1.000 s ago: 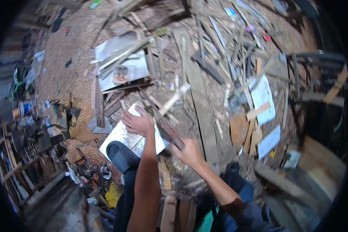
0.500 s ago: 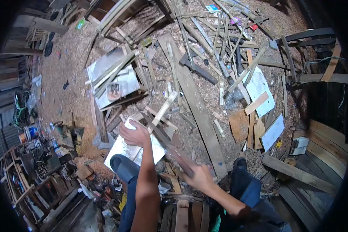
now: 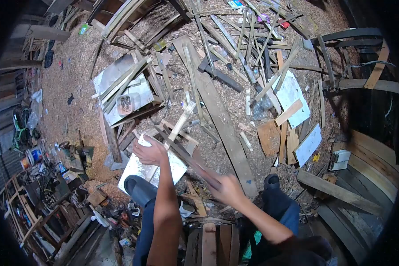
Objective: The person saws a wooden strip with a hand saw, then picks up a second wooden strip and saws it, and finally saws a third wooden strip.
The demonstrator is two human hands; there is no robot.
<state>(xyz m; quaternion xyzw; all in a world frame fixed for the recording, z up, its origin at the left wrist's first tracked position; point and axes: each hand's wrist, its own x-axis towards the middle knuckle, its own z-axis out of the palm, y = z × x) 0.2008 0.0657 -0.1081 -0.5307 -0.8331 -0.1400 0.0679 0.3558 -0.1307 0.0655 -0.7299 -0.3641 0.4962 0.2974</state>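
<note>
My left hand (image 3: 150, 152) is closed round a white object (image 3: 144, 140) at the end of a pale wood piece, above a white board (image 3: 175, 167). The pale wooden strip (image 3: 181, 119) runs up and to the right beyond that hand. My right hand (image 3: 228, 190) grips the lower end of a long, dark, flat saw-like tool (image 3: 190, 160). Its blade slants up to the left and crosses the pale strip just right of my left hand. The tool's edge and handle are blurred. My left foot (image 3: 139, 189) rests on the board.
A long plank (image 3: 221, 119) lies across the shavings-covered ground. Beside it is a dark hammer-like tool (image 3: 221, 77). Loose wood strips (image 3: 248, 37) are piled at the top. A low box (image 3: 128, 91) with strips on it stands upper left; clutter (image 3: 71, 155) lies at left.
The whole view has shifted slightly, with the ground items a little further left and up. My right hand has moved slightly up and left with the tool; my left hand keeps its grip.
</note>
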